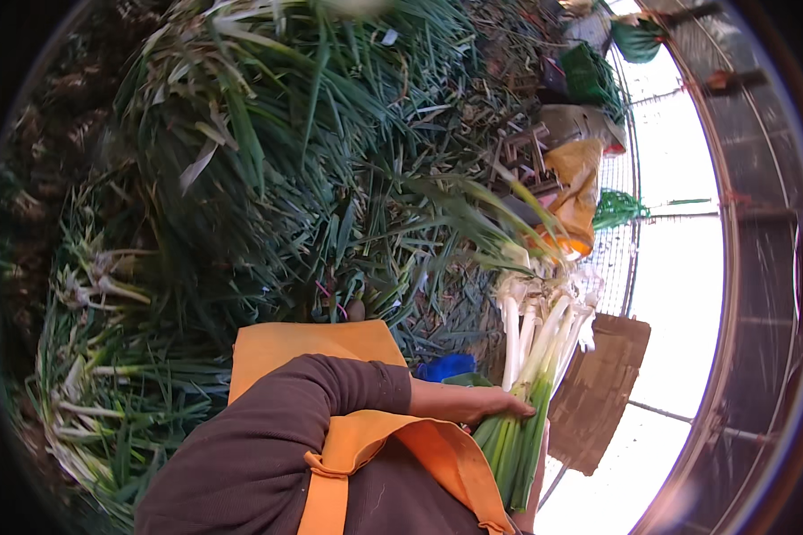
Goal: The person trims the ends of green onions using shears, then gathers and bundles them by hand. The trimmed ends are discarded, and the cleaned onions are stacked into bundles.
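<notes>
A bunch of long green onions with white stalks and roots (542, 334) is held up at the right of the head view, roots towards the top of the picture, green leaves towards the bottom. My left hand (502, 404) is closed around it where the white turns to green, the thumb lying over the leaves. My right hand (544, 438) is at the far side of the bunch, mostly hidden by the leaves; its grip does not show. Several leaves stick out to the left beyond the roots. An orange apron (408, 428) covers my front.
A large heap of green onions (274, 134) lies at the upper left, more onions (100, 408) at the lower left. Cut leaves litter the ground. Beyond the bunch are brown cardboard (599, 394), an orange-yellow sack (572, 187), a small wooden stool (522, 157) and a wire-mesh wall.
</notes>
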A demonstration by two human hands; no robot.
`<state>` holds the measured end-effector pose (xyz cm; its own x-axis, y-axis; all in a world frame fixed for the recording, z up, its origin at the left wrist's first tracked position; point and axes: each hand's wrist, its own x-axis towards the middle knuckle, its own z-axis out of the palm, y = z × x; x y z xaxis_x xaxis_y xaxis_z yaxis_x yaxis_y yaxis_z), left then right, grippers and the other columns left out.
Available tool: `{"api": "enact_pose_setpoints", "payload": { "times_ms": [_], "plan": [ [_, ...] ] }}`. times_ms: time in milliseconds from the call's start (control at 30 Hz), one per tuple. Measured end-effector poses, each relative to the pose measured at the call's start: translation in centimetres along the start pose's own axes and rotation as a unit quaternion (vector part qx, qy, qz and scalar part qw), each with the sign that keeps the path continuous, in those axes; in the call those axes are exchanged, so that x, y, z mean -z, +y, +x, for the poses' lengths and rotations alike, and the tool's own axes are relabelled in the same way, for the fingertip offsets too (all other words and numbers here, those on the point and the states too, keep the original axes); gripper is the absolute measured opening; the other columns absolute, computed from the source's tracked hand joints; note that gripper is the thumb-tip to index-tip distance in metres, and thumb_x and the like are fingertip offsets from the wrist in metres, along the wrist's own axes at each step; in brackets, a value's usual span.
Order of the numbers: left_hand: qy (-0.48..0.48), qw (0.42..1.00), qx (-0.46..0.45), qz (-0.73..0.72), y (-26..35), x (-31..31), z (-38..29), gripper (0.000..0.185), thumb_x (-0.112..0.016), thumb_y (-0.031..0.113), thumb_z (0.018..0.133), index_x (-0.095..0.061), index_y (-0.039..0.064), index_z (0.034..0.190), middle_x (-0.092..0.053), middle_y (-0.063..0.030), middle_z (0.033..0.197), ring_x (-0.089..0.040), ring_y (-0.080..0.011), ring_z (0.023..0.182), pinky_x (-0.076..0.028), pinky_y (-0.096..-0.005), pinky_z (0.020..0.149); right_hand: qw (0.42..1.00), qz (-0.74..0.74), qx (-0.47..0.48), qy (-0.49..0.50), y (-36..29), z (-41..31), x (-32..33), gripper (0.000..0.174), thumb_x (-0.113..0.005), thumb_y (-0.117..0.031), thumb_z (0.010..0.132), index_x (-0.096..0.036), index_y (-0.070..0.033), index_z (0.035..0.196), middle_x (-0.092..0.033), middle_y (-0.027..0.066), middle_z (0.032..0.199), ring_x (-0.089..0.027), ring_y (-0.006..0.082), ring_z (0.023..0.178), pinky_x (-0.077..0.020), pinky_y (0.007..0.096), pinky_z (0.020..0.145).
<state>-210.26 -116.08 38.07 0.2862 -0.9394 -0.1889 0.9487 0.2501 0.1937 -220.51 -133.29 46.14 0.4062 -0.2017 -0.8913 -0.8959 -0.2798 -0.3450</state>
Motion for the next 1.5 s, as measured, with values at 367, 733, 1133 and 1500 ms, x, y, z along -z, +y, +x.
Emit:
{"api": "enact_pose_setpoints", "payload": {
  "times_ms": [367, 733, 1133, 1500],
  "plan": [
    [0.119, 0.956, -0.253, -0.089, 0.1, 5.5, -14.0, 0.047, -0.076, 0.034, 0.078, -0.065, 0.002, 0.110, -0.069, -0.0116, 0.097, -0.067, -0.0254, 0.081, -0.054, -0.0395, 0.080, 0.990, -0.058, 0.120, -0.045, -8.2, 2.4, -15.7, 0.034, -0.051, -0.022, 0.095, -0.059, 0.001, 0.120, -0.064, 0.0103, 0.106, -0.062, 0.0173, 0.092, -0.0498, 0.0287, 0.080],
    [0.411, 0.587, -0.698, -0.005, -4.1, 0.8, -54.6, 0.048, -0.078, 0.029, 0.077, -0.064, -0.001, 0.112, -0.069, -0.0111, 0.100, -0.067, -0.0198, 0.089, -0.053, -0.0329, 0.083, 0.757, -0.231, 0.423, -0.441, -23.3, -13.4, -56.5, 0.033, -0.053, -0.022, 0.092, -0.063, 0.002, 0.113, -0.068, 0.0120, 0.096, -0.066, 0.0195, 0.081, -0.0547, 0.0289, 0.070],
    [0.955, 0.205, 0.061, -0.206, -43.7, 29.8, -66.6, 0.050, -0.072, 0.038, 0.081, -0.056, -0.002, 0.106, -0.061, -0.0264, 0.114, -0.059, -0.0449, 0.104, -0.050, -0.0492, 0.083, 0.243, -0.725, 0.576, -0.289, 14.5, 4.6, -79.7, 0.057, -0.054, -0.034, 0.089, -0.039, 0.000, 0.133, -0.054, 0.0188, 0.126, -0.055, 0.0382, 0.113, -0.0482, 0.0507, 0.088],
    [0.869, 0.436, -0.143, -0.184, -43.0, 36.8, -37.6, 0.049, -0.065, 0.023, 0.076, -0.061, -0.004, 0.117, -0.064, -0.0264, 0.112, -0.061, -0.0386, 0.108, -0.048, -0.0432, 0.094, 0.262, -0.823, 0.358, -0.354, -2.5, 12.9, -57.0, 0.034, -0.051, -0.024, 0.084, -0.062, -0.007, 0.111, -0.068, 0.0209, 0.095, -0.066, 0.0380, 0.090, -0.0523, 0.0477, 0.079]
  ]
}}
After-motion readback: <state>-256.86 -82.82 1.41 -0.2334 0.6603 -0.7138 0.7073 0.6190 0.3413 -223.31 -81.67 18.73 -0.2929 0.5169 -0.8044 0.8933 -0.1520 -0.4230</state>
